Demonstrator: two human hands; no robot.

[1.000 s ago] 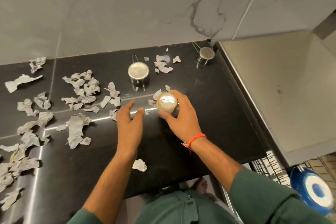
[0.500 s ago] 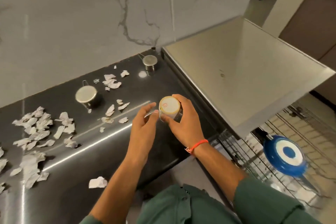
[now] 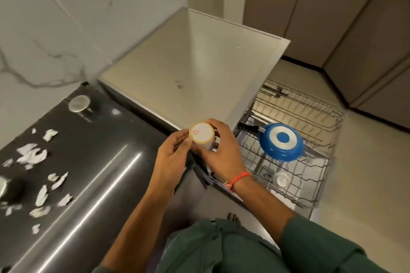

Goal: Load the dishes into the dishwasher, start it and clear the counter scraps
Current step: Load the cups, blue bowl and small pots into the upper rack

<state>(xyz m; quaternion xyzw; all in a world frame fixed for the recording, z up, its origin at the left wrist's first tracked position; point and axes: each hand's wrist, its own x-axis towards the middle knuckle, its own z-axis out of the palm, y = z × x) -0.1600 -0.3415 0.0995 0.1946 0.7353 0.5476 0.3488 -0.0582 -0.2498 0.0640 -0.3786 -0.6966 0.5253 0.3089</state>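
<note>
Gripping an upturned cup from the right, the right hand curls round its side, while the left hand pinches its left rim with thumb and fingertips. It hangs above the counter's right edge, beside the pulled-out rack holding a blue pan. Paper scraps litter the counter's left edge.

I am standing in a home kitchen: a glossy black stone counter runs under a white veined marble wall, grey-brown cabinet doors line the far side, and a pulled-out wire dish rack carries an upturned blue frying pan.
</note>
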